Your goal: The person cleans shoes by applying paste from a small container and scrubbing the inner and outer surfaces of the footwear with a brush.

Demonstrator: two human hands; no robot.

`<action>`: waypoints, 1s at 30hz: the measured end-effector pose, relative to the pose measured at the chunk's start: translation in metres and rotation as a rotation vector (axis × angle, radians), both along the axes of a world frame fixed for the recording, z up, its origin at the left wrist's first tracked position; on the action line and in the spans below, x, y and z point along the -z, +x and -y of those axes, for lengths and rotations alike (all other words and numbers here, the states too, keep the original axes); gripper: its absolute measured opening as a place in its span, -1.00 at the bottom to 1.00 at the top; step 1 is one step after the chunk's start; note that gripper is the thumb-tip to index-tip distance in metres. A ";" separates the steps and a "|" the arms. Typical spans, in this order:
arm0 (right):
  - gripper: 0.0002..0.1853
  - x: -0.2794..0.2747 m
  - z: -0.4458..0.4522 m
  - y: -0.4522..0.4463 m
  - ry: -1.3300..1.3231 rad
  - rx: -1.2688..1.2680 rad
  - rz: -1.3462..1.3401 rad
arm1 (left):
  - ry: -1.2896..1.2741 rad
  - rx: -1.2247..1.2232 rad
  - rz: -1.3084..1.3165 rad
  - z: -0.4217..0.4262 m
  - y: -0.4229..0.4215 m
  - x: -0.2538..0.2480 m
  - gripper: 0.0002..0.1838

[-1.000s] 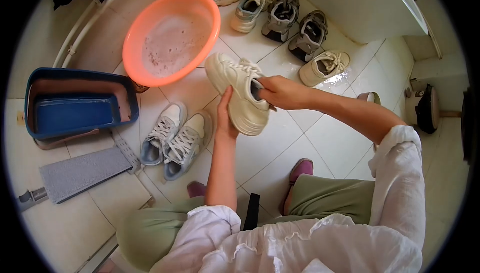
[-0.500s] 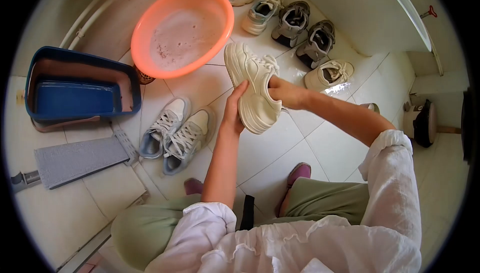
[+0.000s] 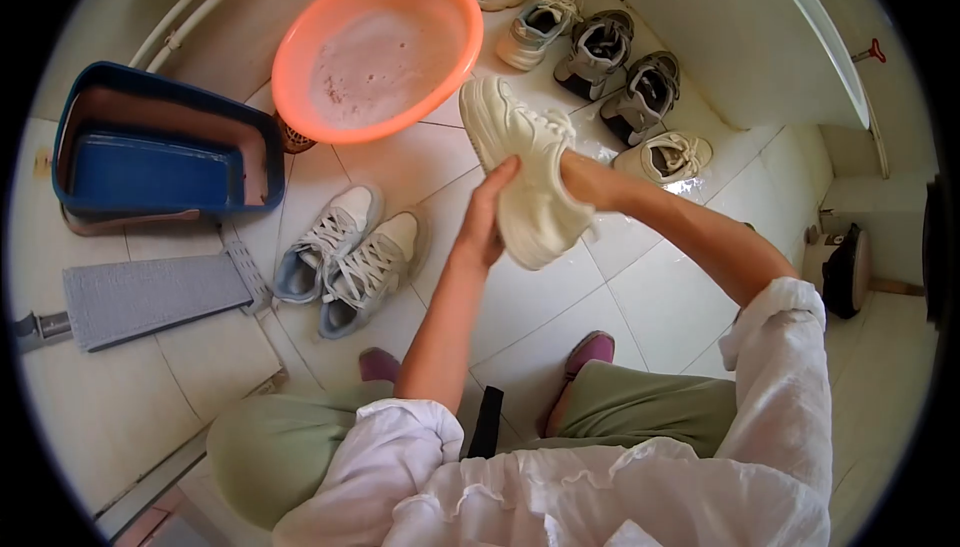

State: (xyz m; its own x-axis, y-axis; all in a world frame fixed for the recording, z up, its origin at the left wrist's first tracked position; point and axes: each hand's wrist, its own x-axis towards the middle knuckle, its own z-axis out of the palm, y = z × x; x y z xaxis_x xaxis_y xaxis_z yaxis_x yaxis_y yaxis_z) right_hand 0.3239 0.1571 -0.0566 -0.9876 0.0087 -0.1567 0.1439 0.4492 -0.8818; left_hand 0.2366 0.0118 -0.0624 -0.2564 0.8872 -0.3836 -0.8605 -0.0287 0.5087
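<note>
A cream-white sneaker (image 3: 524, 172) is held in the air at the middle of the view, toe toward the upper left. My left hand (image 3: 488, 215) grips its sole side, with the thumb across the upper. My right hand (image 3: 590, 183) reaches into the shoe's opening, its fingers hidden inside. Above and left of the sneaker is an orange basin (image 3: 285, 77) of cloudy, sudsy water. A pair of white and grey laced shoes (image 3: 365, 272) stands on the floor to the left.
Several shoes, among them a grey and black one (image 3: 597, 52), line the floor at the top. A blue bucket (image 3: 170, 209) stands left, above a flat grey mop head (image 3: 155, 299). A white panel (image 3: 740, 27) rises at the upper right. The tiled floor (image 3: 655, 292) has wet patches.
The sneaker and both hands have shifted right in the view. My right hand is deeper inside the shoe. The basin and bucket appear higher as the view moved.
</note>
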 end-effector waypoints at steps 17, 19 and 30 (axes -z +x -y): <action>-0.54 -0.023 -0.006 -0.004 -0.383 0.232 0.163 | -0.013 -0.038 0.031 -0.009 -0.008 0.018 -0.48; -0.54 -0.026 -0.004 0.010 -0.306 0.163 0.200 | -0.013 -0.054 0.036 -0.003 -0.015 0.022 -0.48; -0.48 -0.027 0.018 0.025 -0.180 0.237 -0.023 | -0.011 -0.009 -0.014 -0.008 0.011 0.030 -0.37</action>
